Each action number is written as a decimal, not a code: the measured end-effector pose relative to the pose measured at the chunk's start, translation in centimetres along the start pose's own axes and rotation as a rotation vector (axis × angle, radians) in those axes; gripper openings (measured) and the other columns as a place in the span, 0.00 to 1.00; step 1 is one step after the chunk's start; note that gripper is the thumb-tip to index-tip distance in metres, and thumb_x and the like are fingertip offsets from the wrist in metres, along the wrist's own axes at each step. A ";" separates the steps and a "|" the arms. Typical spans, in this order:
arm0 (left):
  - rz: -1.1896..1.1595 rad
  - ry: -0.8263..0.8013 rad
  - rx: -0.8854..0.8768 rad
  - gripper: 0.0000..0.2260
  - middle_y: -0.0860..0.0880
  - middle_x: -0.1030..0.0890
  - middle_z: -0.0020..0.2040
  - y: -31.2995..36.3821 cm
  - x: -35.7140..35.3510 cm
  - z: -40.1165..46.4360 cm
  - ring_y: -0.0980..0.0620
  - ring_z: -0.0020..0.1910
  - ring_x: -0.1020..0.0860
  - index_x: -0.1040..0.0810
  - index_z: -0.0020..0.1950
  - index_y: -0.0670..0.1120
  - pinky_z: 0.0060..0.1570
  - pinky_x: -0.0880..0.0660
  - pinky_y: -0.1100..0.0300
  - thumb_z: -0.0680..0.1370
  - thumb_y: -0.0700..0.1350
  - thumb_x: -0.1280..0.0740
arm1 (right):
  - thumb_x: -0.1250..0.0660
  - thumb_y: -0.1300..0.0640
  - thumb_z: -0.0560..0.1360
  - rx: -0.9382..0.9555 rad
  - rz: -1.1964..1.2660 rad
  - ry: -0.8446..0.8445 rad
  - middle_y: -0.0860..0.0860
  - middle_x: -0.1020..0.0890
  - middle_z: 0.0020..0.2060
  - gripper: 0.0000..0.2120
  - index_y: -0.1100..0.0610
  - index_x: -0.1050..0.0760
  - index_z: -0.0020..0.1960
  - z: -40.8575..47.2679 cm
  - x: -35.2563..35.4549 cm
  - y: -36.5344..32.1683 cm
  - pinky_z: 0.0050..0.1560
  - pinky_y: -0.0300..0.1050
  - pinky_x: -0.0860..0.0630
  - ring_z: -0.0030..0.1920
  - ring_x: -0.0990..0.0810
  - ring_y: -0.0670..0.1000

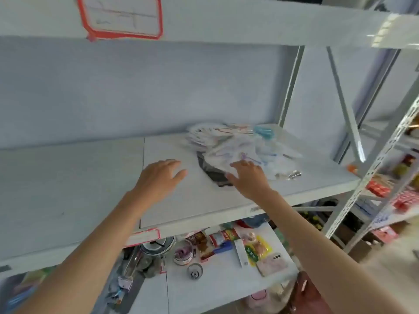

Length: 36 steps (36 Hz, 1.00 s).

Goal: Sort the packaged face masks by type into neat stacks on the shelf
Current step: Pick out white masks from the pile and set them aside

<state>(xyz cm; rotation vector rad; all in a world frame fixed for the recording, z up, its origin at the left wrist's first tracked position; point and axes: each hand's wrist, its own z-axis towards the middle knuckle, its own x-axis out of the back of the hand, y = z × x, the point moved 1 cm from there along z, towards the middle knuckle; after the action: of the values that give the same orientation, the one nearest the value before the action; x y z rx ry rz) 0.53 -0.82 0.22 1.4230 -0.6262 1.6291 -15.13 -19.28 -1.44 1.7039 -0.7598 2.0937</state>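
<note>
Head view is showing the shelf (pixel 90 177) carrying an unsorted heap of packaged face masks (pixel 240 148), lying just beyond the right hand (pixel 248 177). That grip is spreading wide, fingertips touching the heap's near edge, probably to draw a packet out. The left hand (pixel 158 177) is hovering flat and holding nothing, beside the heap, over bare board where stacks could go.

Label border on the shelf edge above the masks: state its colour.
Red-orange border on the label, clearest in the head view.
</note>
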 end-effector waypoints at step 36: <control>-0.963 -0.022 0.208 0.16 0.53 0.21 0.60 5.3 -3.3 15.5 0.56 0.59 0.24 0.26 0.64 0.51 0.61 0.29 0.58 0.80 0.57 0.39 | 0.31 0.72 0.71 0.051 1.084 -0.067 0.51 0.23 0.37 0.19 0.58 0.29 0.57 13.8 7.2 9.7 0.33 0.38 0.29 0.32 0.25 0.48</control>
<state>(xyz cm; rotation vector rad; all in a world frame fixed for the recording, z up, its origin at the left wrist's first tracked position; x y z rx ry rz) 4.12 -17.06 1.42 1.5359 0.2375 0.9090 -11.30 -35.75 5.59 1.5277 -1.9922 2.6714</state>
